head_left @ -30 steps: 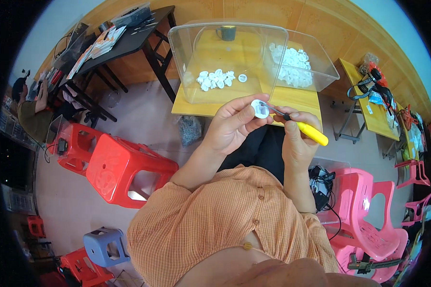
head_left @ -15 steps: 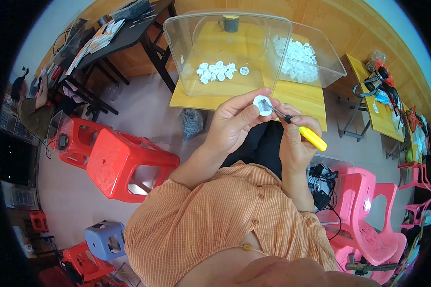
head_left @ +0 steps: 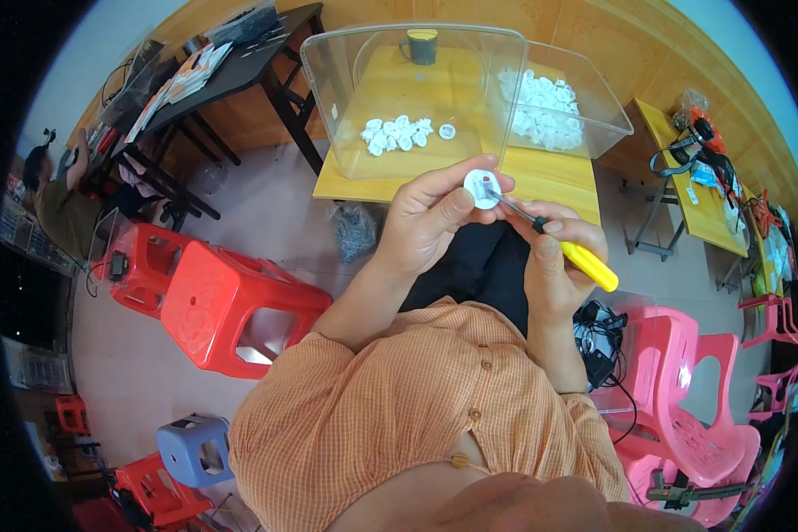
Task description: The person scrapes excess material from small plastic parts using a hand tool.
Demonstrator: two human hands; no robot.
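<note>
A small round white plastic piece (head_left: 481, 190) is pinched in my left hand (head_left: 430, 215), its face turned up toward me. My right hand (head_left: 559, 262) grips a screwdriver (head_left: 588, 265) with a yellow handle and a black collar. The thin metal shaft slants up to the left, and its tip meets the face of the white piece. Whether the tip sits in a slot or a screw is too small to tell. Beyond my hands, a pile of similar white pieces (head_left: 395, 135) lies in a clear plastic bin (head_left: 346, 164), with one single piece (head_left: 447, 131) beside it.
A second clear bin (head_left: 607, 142) at the right holds many white parts. Both bins stand on a yellow wooden table (head_left: 554, 191). Red stools (head_left: 208, 310) are to my left, pink chairs (head_left: 700, 434) and a box of black cables (head_left: 598, 341) to my right. Another person (head_left: 62, 204) sits far left.
The screwdriver handle and my right hand have shifted slightly right and down. The white piece has moved slightly left and turned a little, with the tip still against it.
</note>
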